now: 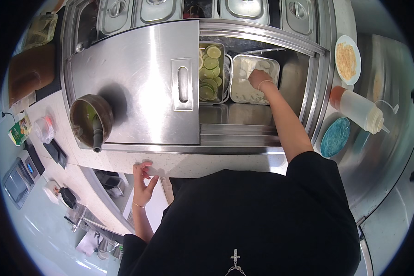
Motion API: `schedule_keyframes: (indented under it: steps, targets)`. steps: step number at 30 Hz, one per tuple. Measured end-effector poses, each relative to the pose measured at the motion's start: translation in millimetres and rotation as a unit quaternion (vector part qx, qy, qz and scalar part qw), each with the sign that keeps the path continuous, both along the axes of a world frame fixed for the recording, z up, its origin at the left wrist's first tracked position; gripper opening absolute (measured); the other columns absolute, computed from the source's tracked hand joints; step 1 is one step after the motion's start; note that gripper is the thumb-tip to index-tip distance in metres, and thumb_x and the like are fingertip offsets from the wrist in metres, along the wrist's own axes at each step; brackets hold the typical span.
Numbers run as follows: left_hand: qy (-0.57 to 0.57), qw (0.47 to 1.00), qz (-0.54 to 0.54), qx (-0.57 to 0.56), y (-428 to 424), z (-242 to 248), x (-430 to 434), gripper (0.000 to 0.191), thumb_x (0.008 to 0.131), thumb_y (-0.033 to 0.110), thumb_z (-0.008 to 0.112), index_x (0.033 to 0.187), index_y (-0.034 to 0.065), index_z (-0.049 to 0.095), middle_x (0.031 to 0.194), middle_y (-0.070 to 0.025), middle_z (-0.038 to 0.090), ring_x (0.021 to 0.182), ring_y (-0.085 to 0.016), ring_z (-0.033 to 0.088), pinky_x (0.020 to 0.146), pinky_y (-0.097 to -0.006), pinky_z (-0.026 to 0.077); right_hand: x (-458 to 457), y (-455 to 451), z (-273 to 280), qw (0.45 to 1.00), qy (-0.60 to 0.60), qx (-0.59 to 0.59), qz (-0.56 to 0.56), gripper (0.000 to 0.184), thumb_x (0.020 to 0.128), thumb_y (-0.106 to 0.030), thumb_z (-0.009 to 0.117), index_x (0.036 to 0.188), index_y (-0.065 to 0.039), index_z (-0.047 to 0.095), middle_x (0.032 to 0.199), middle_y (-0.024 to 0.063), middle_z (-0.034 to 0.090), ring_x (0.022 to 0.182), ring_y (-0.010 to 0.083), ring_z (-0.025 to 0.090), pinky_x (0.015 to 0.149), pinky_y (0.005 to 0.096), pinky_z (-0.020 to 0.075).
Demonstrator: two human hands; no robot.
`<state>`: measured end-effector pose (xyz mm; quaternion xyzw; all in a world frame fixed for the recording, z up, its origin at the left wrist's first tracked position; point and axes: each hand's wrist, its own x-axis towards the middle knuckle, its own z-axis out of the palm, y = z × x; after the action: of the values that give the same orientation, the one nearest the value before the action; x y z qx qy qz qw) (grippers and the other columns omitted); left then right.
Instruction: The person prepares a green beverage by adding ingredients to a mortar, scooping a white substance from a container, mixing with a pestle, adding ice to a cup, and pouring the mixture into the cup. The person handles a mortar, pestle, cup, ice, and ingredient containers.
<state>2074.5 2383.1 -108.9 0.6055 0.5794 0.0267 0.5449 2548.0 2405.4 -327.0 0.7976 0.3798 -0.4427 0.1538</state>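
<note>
My right hand (261, 79) reaches down into a square metal pan (255, 102) of pale, creamy-looking contents (242, 88). Its fingertips are hidden from above, so I cannot see whether they grip anything. Left of that pan, a second metal pan (223, 48) holds lime slices (211, 63) in liquid. Both pans sit inside the opening of a stainless steel prep counter (239, 138). My left hand (144, 184) hangs by the counter's front edge, fingers apart and holding nothing.
A sliding steel lid (131, 76) covers the left half; a mortar (76, 120) with a pestle (97, 134) stands on it. Lidded pans (157, 8) line the back. At right are a white plate of crumbs (347, 60), a squeeze bottle (357, 108) and a turquoise dish (335, 137).
</note>
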Motion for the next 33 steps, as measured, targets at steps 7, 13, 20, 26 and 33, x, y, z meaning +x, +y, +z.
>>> schedule_keyframes:
  steps: [7,13,20,26,33]
  targets:
    - [0.005,1.000,-0.008,-0.005,1,0,0,0.044,0.076,0.006,0.068,0.116,0.0074,0.051,0.095,-0.0036,0.037,0.082,-0.014,0.041,0.073,-0.0243,0.040,4,12,0,1.000,0.016,-0.014,0.005,0.034,0.086,-0.014,0.043,0.112,-0.002,0.061,0.120,0.0223,0.057,0.113,0.0353,0.056,0.093,0.0426,0.0457]
    - [0.003,1.000,0.001,-0.004,-1,0,-1,0.044,0.076,0.006,0.068,0.116,0.0083,0.051,0.095,-0.0035,0.037,0.082,-0.014,0.041,0.073,-0.0242,0.040,18,-1,-8,0.996,0.071,-0.031,0.051,0.031,0.083,-0.016,0.048,0.103,0.001,0.063,0.112,0.0239,0.059,0.104,0.0359,0.059,0.088,0.0414,0.0474]
    - [0.003,1.000,-0.015,0.000,2,0,0,0.043,0.076,0.007,0.067,0.116,0.0082,0.051,0.095,-0.0033,0.037,0.082,-0.014,0.041,0.073,-0.0244,0.040,55,-39,-32,0.996,-0.093,-0.012,0.001,0.027,0.078,-0.015,0.058,0.099,0.001,0.065,0.101,0.0201,0.066,0.085,0.0309,0.066,0.071,0.0400,0.0516]
    - [0.002,1.000,-0.013,0.000,2,0,0,0.043,0.076,0.006,0.067,0.116,0.0075,0.051,0.095,-0.0036,0.038,0.081,-0.014,0.041,0.073,-0.0244,0.040,81,-26,-42,0.986,0.106,-0.083,0.094,0.022,0.078,-0.003,0.051,0.094,0.007,0.062,0.090,0.0241,0.065,0.077,0.0306,0.067,0.062,0.0431,0.0526]
    - [0.000,1.000,-0.017,0.008,1,0,-1,0.044,0.076,0.005,0.067,0.117,0.0065,0.052,0.095,-0.0037,0.038,0.080,-0.014,0.041,0.072,-0.0245,0.040,45,-38,-21,0.984,0.011,-0.170,0.045,0.016,0.079,0.001,0.048,0.085,0.002,0.062,0.066,0.0156,0.061,0.057,0.0252,0.061,0.042,0.0376,0.0458]
